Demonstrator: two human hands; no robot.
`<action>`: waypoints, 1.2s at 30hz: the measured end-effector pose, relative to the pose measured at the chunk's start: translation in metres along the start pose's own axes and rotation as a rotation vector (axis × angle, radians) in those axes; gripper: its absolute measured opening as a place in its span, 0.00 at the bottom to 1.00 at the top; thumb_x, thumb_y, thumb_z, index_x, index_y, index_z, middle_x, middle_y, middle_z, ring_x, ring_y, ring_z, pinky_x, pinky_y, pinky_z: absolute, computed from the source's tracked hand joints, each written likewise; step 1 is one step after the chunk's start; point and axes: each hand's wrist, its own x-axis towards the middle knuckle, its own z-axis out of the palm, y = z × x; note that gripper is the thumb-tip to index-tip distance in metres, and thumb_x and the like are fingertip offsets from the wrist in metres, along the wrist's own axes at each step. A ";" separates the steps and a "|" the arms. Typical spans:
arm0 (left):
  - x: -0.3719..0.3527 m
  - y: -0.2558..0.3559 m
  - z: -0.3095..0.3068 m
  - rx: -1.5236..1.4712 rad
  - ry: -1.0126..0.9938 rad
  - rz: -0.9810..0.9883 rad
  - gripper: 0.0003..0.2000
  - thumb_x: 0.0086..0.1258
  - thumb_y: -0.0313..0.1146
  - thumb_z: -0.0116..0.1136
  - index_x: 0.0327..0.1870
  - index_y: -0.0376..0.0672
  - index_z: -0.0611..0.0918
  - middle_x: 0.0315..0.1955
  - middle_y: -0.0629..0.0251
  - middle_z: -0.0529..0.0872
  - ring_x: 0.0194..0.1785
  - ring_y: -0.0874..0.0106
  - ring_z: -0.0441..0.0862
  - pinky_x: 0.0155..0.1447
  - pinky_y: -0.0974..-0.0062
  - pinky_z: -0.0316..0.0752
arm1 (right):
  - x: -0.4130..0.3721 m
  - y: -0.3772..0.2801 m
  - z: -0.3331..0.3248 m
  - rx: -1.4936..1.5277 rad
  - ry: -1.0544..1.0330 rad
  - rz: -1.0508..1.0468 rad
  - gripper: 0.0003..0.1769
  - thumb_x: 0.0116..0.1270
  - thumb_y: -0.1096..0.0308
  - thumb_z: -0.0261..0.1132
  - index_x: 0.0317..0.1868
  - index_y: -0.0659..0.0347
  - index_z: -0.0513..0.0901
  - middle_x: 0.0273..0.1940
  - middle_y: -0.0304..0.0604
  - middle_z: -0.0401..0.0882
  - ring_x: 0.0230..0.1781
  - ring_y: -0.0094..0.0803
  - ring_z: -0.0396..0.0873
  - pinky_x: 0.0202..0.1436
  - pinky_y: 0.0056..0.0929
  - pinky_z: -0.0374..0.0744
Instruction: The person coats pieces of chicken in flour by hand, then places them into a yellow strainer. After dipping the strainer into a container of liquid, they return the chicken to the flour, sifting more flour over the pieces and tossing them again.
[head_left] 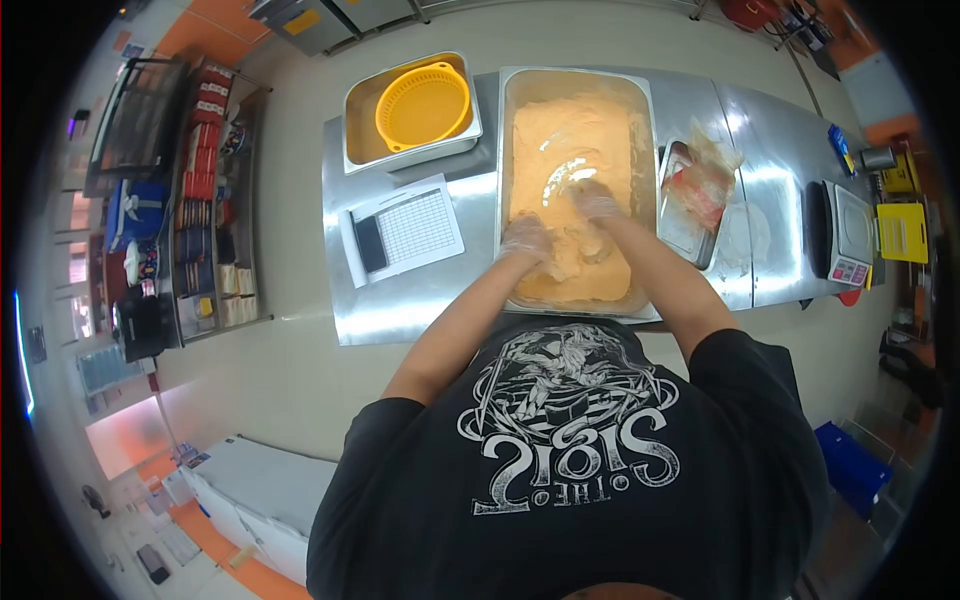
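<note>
A deep metal pan (508,130) in front of me holds a bed of orange-tan breading flour (575,130), with a paler patch near its middle. Both my hands are inside the pan, in thin clear plastic gloves. My left hand (528,240) is at the left side, its fingers down at a flour-coated lump (566,265). Higher and to the right, my right hand (596,202) reaches into the flour by the pale patch. Flour and blur hide the fingertips of both hands, so I cannot tell what they grip. Another coated lump (597,245) lies between the hands.
At the upper left, a yellow basket (424,106) sits in a metal pan (358,155). A clipboard with a printed grid sheet (415,228) lies below it. On the right are a tray (688,240) with a crumpled plastic bag (706,185) and a scale (846,232).
</note>
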 end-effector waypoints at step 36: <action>0.016 0.012 0.033 -0.092 -0.291 -0.130 0.21 0.77 0.44 0.49 0.60 0.41 0.83 0.57 0.46 0.85 0.62 0.56 0.83 0.62 0.61 0.79 | -0.077 0.025 0.044 0.123 0.029 0.220 0.38 0.67 0.43 0.66 0.61 0.72 0.79 0.50 0.66 0.84 0.52 0.59 0.84 0.54 0.48 0.81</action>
